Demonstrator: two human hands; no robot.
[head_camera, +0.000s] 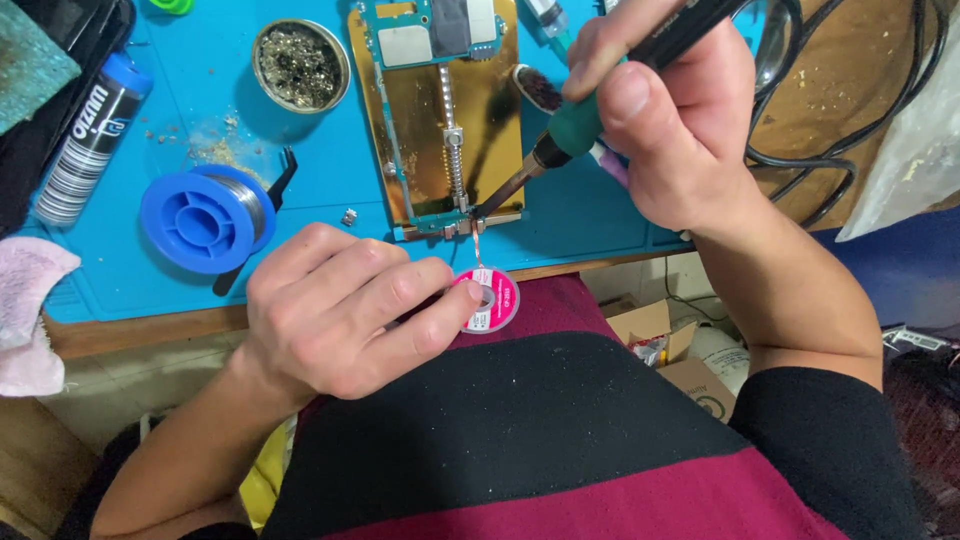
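Right hand (670, 120) clamped around a soldering iron (600, 105) with a green grip and black handle, tip down at the lower edge of a circuit board (440, 25) fixed in a gold-coloured holder (500, 120). Left hand (340, 305) closed on a small pink spool of desoldering braid (490, 300), thumb and forefinger pinching it at the near edge of the desk (130, 325), a thin strip of braid running up from the spool to meet the iron's tip. Both hands near each other, not touching. On the blue mat (200, 100): a blue reel of solder wire (205, 215) left of the holder, a round tin of brass tip-cleaning wool (300, 65) beyond it, a black-and-white canister with blue cap (95, 130) at far left.
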